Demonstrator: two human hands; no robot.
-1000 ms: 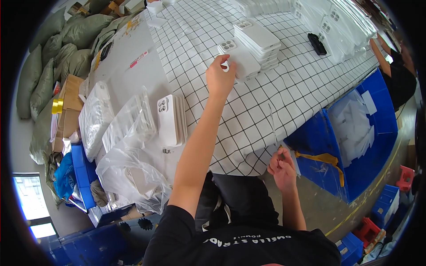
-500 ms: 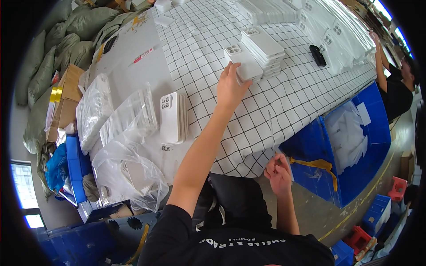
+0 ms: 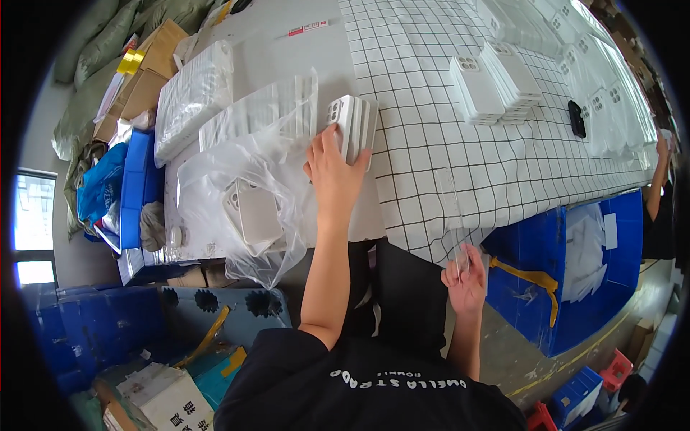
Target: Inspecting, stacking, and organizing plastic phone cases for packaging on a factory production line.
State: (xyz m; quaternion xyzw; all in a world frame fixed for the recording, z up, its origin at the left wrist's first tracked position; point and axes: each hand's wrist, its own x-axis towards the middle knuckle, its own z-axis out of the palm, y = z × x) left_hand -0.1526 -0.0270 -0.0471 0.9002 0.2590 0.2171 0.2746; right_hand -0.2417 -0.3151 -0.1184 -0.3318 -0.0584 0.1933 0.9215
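Observation:
My left hand [image 3: 336, 167] curls round the near end of a stack of white phone cases [image 3: 349, 122], thumb on its right side and fingers on its left. The stack lies on the grey tabletop beside the checked cloth. My right hand [image 3: 466, 279] is at the table's front edge, palm up, fingers bent round a thin clear strip [image 3: 450, 205] that points up and away; its exact kind cannot be made out. Two more stacks of phone cases [image 3: 478, 93] stand together on the cloth. Left of my left hand, a clear plastic bag [image 3: 205, 169] partly covers loose white cases [image 3: 257, 212].
Bagged cases [image 3: 195, 93] lie at the left, by a blue bin [image 3: 140, 190]. A black object [image 3: 576, 118] and wrapped cases [image 3: 611, 108] are at the right. A big blue bin [image 3: 528, 302] with white pieces stands right of the table. Another person's arm [image 3: 660, 169] shows far right.
My left hand has left the stack on the checked cloth and moved left and nearer, onto the stack on the grey tabletop. The view has turned left. My right hand stays near the table edge.

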